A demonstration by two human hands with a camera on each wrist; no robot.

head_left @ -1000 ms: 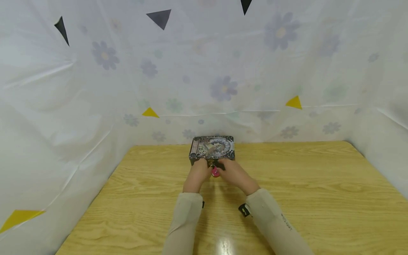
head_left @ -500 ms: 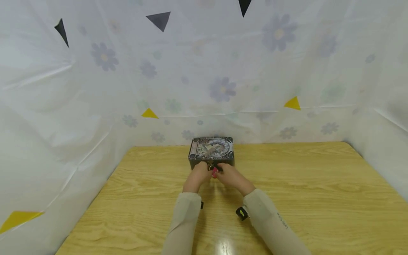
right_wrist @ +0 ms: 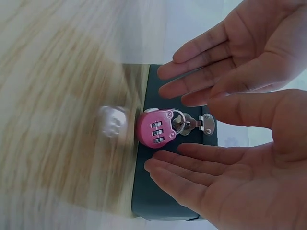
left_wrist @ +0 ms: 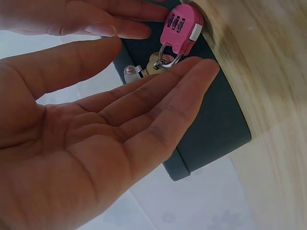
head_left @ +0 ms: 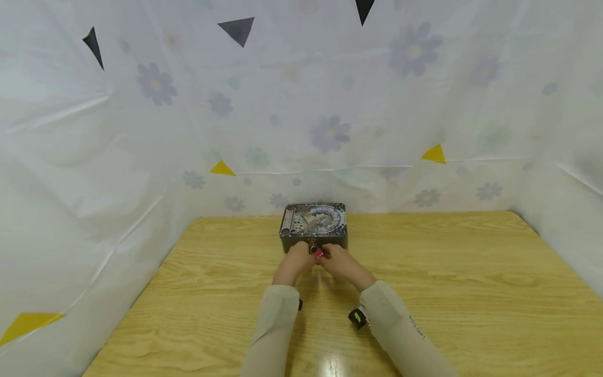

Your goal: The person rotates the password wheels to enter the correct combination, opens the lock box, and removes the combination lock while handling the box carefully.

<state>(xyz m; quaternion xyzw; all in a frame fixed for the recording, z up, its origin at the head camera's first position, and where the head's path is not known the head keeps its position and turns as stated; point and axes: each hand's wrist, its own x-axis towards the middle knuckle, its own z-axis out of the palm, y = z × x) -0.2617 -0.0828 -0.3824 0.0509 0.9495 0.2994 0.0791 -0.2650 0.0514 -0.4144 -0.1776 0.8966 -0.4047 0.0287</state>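
A dark box (head_left: 308, 221) with an ornate picture on its lid stands at the table's far edge. From the metal clasp (right_wrist: 192, 124) on its front hangs a pink combination padlock (right_wrist: 156, 129), its shackle through the clasp ring and its number dials showing. My left hand (left_wrist: 110, 124) lies just beside the padlock with fingers extended, the fingertips close to the shackle in the left wrist view. On the padlock's other side is my right hand (right_wrist: 230, 172), palm showing and fingers extended near the box front. Neither hand grips anything.
The wooden table (head_left: 452, 272) spreads out on both sides of the box. Behind it rises a white flowered sheet (head_left: 301, 104) with black and yellow triangles, and the box stands near it.
Both hands have drawn back slightly from the box front toward the person. The padlock has changed its tilt between them. The box has stayed in place.
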